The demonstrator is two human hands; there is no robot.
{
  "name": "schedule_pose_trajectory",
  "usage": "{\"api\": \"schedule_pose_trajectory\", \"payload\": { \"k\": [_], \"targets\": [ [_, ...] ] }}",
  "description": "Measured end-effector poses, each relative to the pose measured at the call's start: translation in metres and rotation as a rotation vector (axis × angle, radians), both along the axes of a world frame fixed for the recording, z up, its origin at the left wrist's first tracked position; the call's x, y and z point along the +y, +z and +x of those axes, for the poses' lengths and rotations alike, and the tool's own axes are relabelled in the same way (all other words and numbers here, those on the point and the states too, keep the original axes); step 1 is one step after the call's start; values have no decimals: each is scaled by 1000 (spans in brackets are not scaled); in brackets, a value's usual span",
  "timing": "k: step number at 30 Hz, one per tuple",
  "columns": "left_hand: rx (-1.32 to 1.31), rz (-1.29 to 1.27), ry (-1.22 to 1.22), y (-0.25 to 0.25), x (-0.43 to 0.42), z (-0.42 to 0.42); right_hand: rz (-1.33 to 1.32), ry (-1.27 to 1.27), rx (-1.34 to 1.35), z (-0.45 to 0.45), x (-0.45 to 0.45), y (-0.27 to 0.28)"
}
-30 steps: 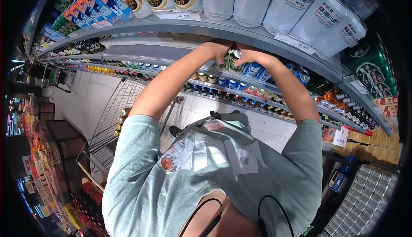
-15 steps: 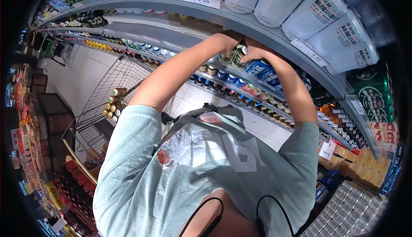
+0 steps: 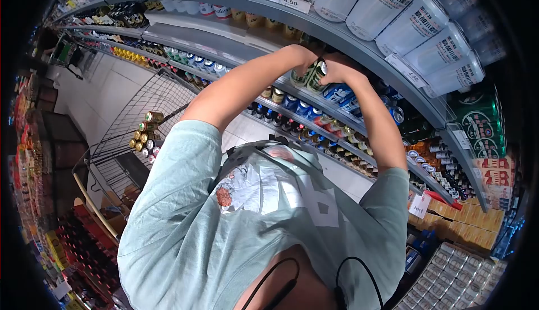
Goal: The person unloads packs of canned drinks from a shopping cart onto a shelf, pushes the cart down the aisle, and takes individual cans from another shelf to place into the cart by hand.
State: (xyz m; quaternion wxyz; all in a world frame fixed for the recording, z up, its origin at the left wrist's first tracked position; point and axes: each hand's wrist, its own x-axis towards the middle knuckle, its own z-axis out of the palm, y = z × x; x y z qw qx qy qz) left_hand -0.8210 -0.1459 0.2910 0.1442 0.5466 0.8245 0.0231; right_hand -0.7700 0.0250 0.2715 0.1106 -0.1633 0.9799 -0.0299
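Observation:
Both my arms reach into the middle shelf, under the upper shelf's edge. My left hand (image 3: 305, 60) is bent over a green beer can (image 3: 300, 77) at the shelf front, its fingers curled down against it. My right hand (image 3: 342, 71) grips a second green can (image 3: 318, 79) just beside it, thumb along the front side and the other fingers hidden behind. Both cans stand at the shelf's front edge, touching or nearly so. Blue cans (image 3: 339, 93) are lined up directly right of my right hand.
The upper shelf edge (image 3: 331, 28) passes close above my hands, carrying large white cans (image 3: 412, 21). At lower left stands a wire shopping cart (image 3: 126, 105) with several stacked cans (image 3: 147, 133). Lower shelves hold rows of bottles and cans. Shrink-wrapped cans (image 3: 449, 276) sit at lower right.
The view has shifted slightly, bringing more of the shelf's back row into sight. My hands stay at the green cans, which now show a little more clearly between them.

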Motion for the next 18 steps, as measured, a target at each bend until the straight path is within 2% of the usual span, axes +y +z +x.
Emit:
{"api": "schedule_pose_trajectory", "payload": {
  "k": [4, 5, 7, 9, 11, 16, 18],
  "targets": [
    [-54, -51, 95, -10, -21, -6, 1, 51, 35, 12, -17, 30],
    [43, -17, 111, -15, -31, -8, -57, 47, 24, 17, -25, 42],
    [106, 152, 147, -19, -64, -11, -182, 14, -56, 23, -46, 61],
    [139, 332, 240, -17, -105, -7, -165, 45, -39, 33, -78, 85],
    [148, 408, 321, -13, -150, 1, -166, 111, -42, 35, -112, 99],
    [158, 507, 609, -38, -281, 36, -244, 307, -183, 23, -207, 97],
    [134, 560, 782, -59, -338, 54, -352, 421, -157, 13, -245, 77]
  ]
}}
